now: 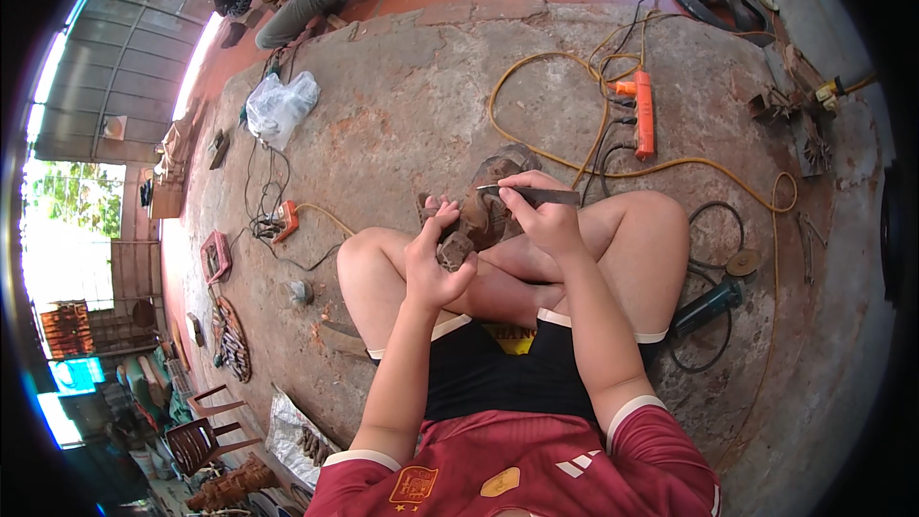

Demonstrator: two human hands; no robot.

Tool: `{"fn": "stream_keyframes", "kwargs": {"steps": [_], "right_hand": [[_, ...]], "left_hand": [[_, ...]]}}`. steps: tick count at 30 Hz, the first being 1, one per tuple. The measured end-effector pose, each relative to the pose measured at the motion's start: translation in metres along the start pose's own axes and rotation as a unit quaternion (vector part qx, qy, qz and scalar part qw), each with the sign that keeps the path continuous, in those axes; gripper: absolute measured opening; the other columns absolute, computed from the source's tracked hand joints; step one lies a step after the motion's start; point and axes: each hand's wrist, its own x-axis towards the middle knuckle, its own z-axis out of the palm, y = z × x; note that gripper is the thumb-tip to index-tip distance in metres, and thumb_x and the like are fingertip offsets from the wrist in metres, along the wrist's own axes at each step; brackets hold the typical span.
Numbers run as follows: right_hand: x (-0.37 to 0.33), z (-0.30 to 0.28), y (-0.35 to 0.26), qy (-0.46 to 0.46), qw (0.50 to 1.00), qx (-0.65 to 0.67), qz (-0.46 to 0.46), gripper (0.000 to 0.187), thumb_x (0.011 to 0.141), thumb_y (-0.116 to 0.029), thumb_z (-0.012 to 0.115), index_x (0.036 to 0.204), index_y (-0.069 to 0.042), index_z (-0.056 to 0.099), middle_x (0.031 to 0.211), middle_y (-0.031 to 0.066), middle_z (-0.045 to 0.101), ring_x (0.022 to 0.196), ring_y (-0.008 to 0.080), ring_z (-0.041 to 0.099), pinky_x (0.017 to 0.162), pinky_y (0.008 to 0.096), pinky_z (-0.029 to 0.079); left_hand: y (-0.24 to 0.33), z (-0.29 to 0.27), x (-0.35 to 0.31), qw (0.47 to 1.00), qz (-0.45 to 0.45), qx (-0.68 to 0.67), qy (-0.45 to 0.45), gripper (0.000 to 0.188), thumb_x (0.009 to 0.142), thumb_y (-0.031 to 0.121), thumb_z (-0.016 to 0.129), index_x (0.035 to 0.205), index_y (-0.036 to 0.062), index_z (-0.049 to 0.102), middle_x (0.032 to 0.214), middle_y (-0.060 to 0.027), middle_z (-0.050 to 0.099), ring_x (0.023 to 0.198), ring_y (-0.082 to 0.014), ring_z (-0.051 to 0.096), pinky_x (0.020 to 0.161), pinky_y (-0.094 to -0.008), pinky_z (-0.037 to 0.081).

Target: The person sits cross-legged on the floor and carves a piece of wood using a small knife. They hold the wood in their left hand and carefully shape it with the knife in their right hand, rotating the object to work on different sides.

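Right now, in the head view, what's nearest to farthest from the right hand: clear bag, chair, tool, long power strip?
From the right hand:
1. Tool: held in it.
2. Long power strip: upper right.
3. Clear bag: upper left.
4. Chair: lower left.

Red shirt (459, 450), white-trimmed black shorts (507, 385)

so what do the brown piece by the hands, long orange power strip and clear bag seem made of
Brown piece: probably wood, matte, with rough cut-looking faces.
Power strip: likely hard plastic, smooth, evenly bright orange.
Clear bag: thin plastic film, see-through with glossy creases.
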Motion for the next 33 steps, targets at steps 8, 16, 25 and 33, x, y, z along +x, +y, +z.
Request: {"fn": "stream_keyframes", "kwargs": {"steps": [8,16,25,33], "right_hand": [[-0.001,-0.015,-0.011,-0.05,0.99,0.055,0.117,0.012,0.088,-0.012,0.072,0.096,-0.003,0.071,0.079,0.0011,0.066,0.064,0.0073,0.058,0.057,0.0239,0.046],[-0.001,-0.014,-0.005,-0.033,0.972,0.173,0.155,0.012,0.09,-0.01,0.07,0.098,-0.001,0.07,0.074,0.0013,0.065,0.06,0.007,0.057,0.055,0.0226,0.047],[0.003,-0.011,0.004,0.052,0.964,0.195,0.172,0.011,0.089,-0.008,0.07,0.096,0.0,0.07,0.072,0.0019,0.064,0.058,0.0077,0.057,0.053,0.0232,0.046],[0.003,-0.015,0.0,-0.002,0.967,0.184,0.179,0.012,0.088,-0.007,0.071,0.096,0.001,0.07,0.072,0.0023,0.065,0.058,0.0079,0.058,0.053,0.0228,0.047]], "left_hand": [[0.001,0.005,-0.004,1.0,0.017,-0.003,0.003,0.056,0.064,0.011,0.07,0.115,-0.0077,0.058,0.125,-0.0302,0.062,0.126,-0.0409,0.055,0.108,-0.0426,0.042],[0.002,0.005,-0.003,1.0,0.015,0.007,0.006,0.056,0.063,0.011,0.07,0.115,-0.008,0.058,0.124,-0.0305,0.062,0.126,-0.041,0.056,0.107,-0.0429,0.043],[0.004,0.003,-0.001,1.0,0.008,0.007,0.003,0.055,0.064,0.011,0.07,0.115,-0.0073,0.058,0.124,-0.0284,0.063,0.126,-0.0395,0.056,0.107,-0.0417,0.043],[0.004,0.004,-0.003,1.0,0.007,-0.002,0.002,0.055,0.065,0.011,0.07,0.116,-0.0074,0.058,0.124,-0.0289,0.062,0.128,-0.0393,0.055,0.108,-0.0418,0.042]]}}
